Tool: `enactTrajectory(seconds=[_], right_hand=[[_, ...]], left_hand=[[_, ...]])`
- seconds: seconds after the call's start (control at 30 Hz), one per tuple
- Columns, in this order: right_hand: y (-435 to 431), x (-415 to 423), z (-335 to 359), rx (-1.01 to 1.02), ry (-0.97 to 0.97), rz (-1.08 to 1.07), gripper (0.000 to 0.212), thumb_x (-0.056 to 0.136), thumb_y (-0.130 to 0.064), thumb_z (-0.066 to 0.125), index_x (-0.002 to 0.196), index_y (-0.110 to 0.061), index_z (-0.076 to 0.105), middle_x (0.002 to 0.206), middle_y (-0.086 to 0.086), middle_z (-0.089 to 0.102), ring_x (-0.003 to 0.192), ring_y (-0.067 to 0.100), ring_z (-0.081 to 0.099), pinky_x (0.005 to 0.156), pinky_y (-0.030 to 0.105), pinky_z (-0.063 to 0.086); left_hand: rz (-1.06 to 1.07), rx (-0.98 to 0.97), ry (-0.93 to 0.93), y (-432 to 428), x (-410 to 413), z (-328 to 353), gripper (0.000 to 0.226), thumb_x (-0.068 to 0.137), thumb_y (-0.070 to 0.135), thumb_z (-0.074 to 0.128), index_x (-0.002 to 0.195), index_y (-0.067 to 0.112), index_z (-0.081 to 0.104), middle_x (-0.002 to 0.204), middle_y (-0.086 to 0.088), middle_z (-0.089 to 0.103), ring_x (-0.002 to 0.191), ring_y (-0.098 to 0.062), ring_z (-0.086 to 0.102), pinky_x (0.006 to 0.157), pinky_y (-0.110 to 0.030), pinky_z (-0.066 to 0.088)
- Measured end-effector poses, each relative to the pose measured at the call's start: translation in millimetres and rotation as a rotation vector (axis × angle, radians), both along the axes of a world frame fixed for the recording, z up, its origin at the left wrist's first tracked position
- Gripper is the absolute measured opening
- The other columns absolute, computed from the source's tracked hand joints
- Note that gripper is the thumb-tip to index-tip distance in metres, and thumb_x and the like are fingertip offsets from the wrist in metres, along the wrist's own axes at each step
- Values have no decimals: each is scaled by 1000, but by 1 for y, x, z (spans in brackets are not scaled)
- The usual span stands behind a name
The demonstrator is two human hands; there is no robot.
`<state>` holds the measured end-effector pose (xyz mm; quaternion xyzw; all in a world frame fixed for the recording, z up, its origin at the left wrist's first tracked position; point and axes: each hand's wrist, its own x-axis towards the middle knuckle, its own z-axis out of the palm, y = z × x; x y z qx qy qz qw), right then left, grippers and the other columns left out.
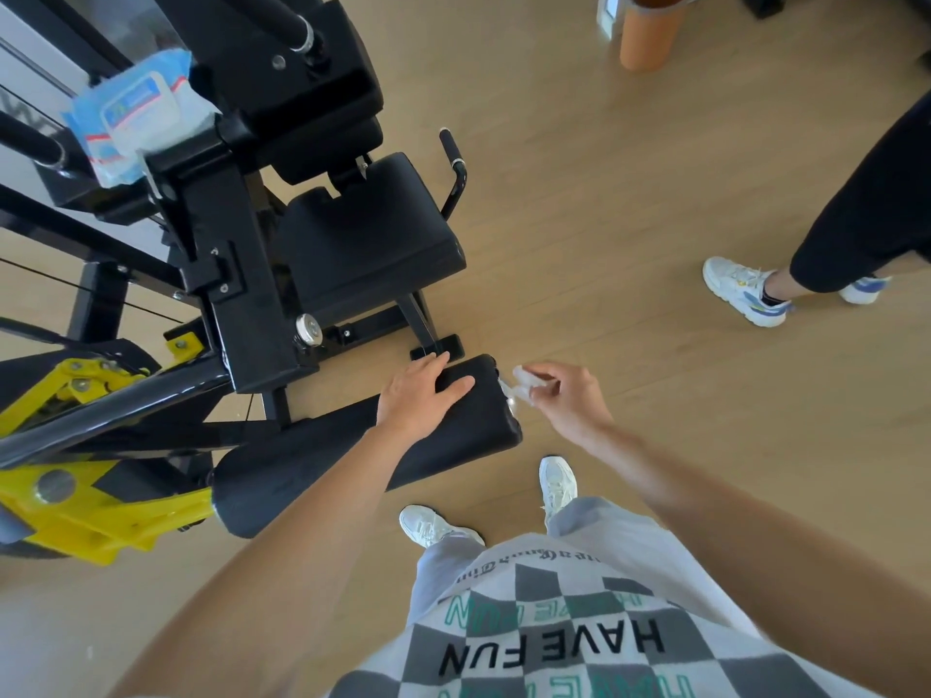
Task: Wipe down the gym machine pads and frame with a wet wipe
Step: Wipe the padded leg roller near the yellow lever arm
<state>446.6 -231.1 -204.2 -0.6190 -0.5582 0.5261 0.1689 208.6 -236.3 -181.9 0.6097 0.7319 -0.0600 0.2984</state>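
Two hands over wood floor [629, 204]: left hand [420, 398] flat on pad [347, 466], right hand [572, 400] pinching wet wipe [525, 382].

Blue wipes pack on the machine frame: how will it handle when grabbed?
Probably floppy: the blue plastic wipes pack looks crumpled. Likely light, a thin soft pack; may slide off, being only perched on the black machine frame.

The grey-and-white checkered cotton T-shirt [715, 642] on the person wearing the camera reads "HAVE FUN" in bold black capitals. The same words appear in teal outline letters just above it. A line of ornate black script near the hem is too small to read. On the machine, the label of the blue-and-white soft plastic wipes pack [136, 110] is too blurred to read.
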Motion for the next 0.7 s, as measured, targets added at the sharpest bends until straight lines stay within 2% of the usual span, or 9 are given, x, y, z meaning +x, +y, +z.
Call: enactTrajectory(seconds=[0.1,0.23,0.3,0.37,0.4,0.47,0.53,0.63,0.7], right_hand=[[3,-14,7,44,26,15,37,97,-9,58,129,-22,69,94,4,69,69,12,57,63,32,50],[-21,-21,-1,71,31,66,31,98,-11,63,126,-20,72,68,-4,58,61,11,49,58,14,42],[-33,-15,-4,78,23,76,27,95,-7,64,90,-31,75,56,-8,42,54,9,36,55,19,34],[-40,-6,-5,75,-6,128,52,91,-1,62,56,-32,39,52,-9,28,51,11,26,54,22,25],[-43,-1,-6,65,-29,158,53,89,1,60,55,-25,29,53,-9,25,51,11,23,53,21,22],[-41,8,-10,21,-69,198,47,88,0,59,55,-18,31,51,-8,25,50,10,23,51,20,20],[-34,13,-14,-8,-87,161,35,91,-6,62,58,-14,51,49,-10,33,47,8,30,50,18,24],[-17,10,-8,19,-70,71,15,97,-21,65,87,-12,73,66,-7,58,63,9,52,52,14,35],[-9,1,-3,44,-55,39,15,97,-23,65,93,-12,74,82,7,69,76,25,62,65,34,48]], left_hand=[[64,282,38,-23,12,-3,57,102,55,47,149,24,50,151,3,52,139,-21,47,113,-42,40],[3,421,125,-71,23,-16,60,102,52,47,152,18,44,154,-2,49,143,-24,43,118,-44,36],[-46,385,148,-87,24,-26,67,104,55,43,159,17,33,164,-5,35,155,-27,24,127,-46,22],[-39,346,130,-86,25,-27,72,103,59,40,162,19,26,168,-3,26,158,-24,12,130,-44,10],[-22,318,114,-82,25,-26,75,102,61,39,162,20,24,169,-1,23,159,-21,9,130,-42,5],[-23,266,99,-72,22,-21,78,100,65,38,163,22,20,170,2,19,159,-17,5,129,-38,-2],[-61,226,104,-62,15,-18,81,99,67,39,164,22,18,171,2,17,159,-17,4,129,-37,-3],[-88,155,95,-46,9,-14,87,96,72,39,164,22,16,171,2,17,159,-19,7,128,-39,2],[-90,111,104,-38,8,-13,90,94,76,37,164,23,17,170,2,19,158,-19,11,128,-41,7]])
